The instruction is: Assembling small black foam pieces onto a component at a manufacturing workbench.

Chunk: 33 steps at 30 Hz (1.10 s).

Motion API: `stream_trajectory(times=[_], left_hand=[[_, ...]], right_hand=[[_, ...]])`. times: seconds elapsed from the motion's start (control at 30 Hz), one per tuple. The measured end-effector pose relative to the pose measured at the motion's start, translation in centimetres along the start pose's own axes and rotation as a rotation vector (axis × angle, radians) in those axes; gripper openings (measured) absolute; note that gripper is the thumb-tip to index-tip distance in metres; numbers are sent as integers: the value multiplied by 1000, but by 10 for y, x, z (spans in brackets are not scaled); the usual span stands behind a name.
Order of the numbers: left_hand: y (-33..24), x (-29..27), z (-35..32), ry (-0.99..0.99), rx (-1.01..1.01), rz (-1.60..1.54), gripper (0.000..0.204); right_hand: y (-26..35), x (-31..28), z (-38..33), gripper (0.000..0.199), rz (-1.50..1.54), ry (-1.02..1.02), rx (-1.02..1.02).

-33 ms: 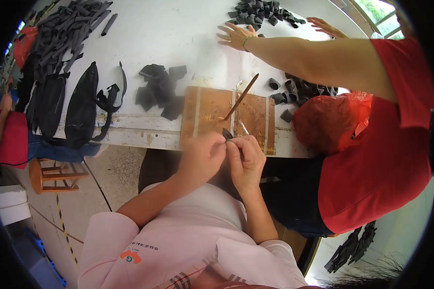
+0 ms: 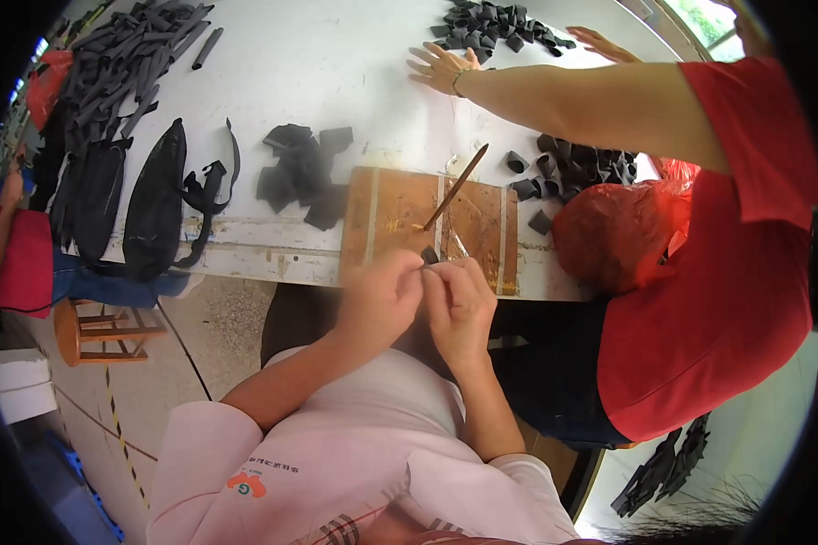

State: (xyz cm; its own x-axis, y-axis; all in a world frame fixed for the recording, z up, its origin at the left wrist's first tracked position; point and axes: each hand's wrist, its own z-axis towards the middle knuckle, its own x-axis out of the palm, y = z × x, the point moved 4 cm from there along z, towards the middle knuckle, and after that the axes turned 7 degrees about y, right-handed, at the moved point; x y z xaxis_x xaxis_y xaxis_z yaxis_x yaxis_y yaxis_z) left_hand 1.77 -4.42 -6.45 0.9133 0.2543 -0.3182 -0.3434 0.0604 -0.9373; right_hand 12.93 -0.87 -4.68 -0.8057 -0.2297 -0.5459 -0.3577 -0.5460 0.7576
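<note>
A small black fabric-like piece [image 2: 430, 255] is pinched between my two hands, just over the near edge of a brown wooden board [image 2: 364, 238]. My left hand [image 2: 379, 295] is closed at it, slightly smeared by motion. My right hand [image 2: 463, 304] has thumb and fingers pressed together on the same piece. Most of the piece is hidden by my fingers. On the board, a thin brown stick [image 2: 459, 184] points away from me, toward the upper right. Left of the board lies a loose cluster of flat black pieces [image 2: 302, 173].
At my right stands a co-worker in a red shirt [image 2: 700, 336], one hand [image 2: 441, 70] spread on the white table [image 2: 336, 64]. Curled black pieces [image 2: 491, 27] are heaped beyond; a red plastic bag [image 2: 609, 232] sits at the right. Black strips [image 2: 136, 54] pile far left. A wooden stool [image 2: 100, 331] stands below.
The black piece has tilted a little more upright in my fingers. My hands have barely shifted. The co-worker's arm and shoulder have moved slightly up and left.
</note>
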Motion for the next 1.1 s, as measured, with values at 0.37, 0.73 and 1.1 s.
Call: stream_trajectory(times=[0.37,0.73,1.1], left_hand=[[-6,-14,19,266,-410,-1010,17],[-64,-16,79,597,-310,-1945,14],[-27,-15,98,166,-163,-958,21]], right_hand=[[-18,6,12,6,1215,41,549],[23,-45,86,21,971,183,335],[-35,-18,101,22,1096,309,356]])
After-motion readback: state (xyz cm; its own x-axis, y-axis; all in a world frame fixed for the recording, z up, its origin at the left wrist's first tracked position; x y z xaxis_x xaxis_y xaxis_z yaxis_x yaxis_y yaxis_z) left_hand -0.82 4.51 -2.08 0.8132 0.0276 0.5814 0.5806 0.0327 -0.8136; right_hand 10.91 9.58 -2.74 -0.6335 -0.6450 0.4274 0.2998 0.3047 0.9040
